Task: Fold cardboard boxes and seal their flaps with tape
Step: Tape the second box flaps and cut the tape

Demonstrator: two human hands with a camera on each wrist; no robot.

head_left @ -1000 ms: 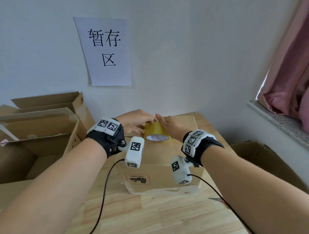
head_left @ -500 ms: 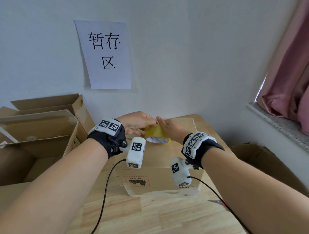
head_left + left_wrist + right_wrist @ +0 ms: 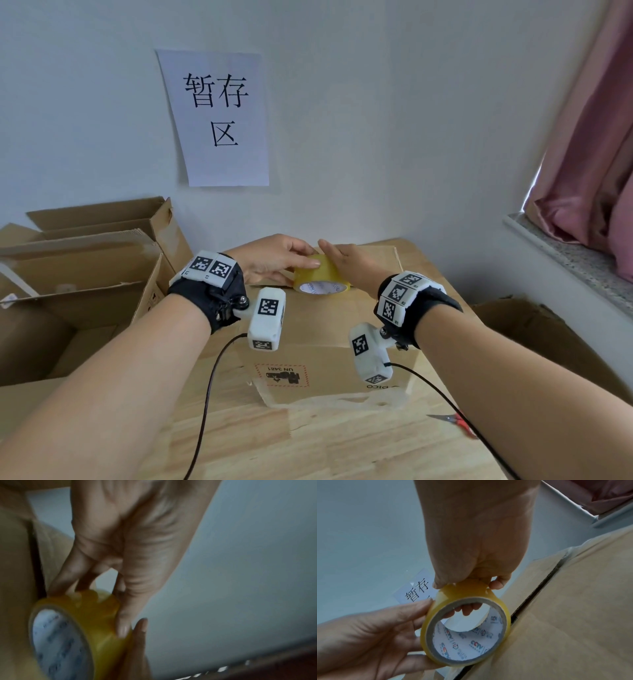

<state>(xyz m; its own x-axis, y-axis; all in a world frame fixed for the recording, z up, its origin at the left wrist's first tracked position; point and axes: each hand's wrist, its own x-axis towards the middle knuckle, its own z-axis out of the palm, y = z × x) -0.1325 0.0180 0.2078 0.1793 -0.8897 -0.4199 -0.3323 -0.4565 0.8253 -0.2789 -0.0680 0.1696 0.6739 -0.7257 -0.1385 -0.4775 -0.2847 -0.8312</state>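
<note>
Right grip: right hand [image 3: 346,262] curls its fingers over the top of the one tape roll [image 3: 322,279], pinching it.
Left grip: left hand [image 3: 274,257] pinches the roll's other side, thumb on its rim.
Tape roll: on the closed cardboard box [image 3: 329,329], at its far edge, over the flap seam.
Boxes: three; two open boxes [image 3: 85,274] at the counter's [image 3: 308,445] left.
Nearby: red-handled scissors [image 3: 455,421] at the right edge; paper sign [image 3: 219,116] on the wall.

Small packing or storage room: paper sign [image 3: 219,116] reading 暂存区 hanging on the white wall, open cartons [image 3: 78,274] sitting left, wooden counter [image 3: 274,442] carrying a box [image 3: 329,329], pink curtain [image 3: 596,144] hanging by the sill.
</note>
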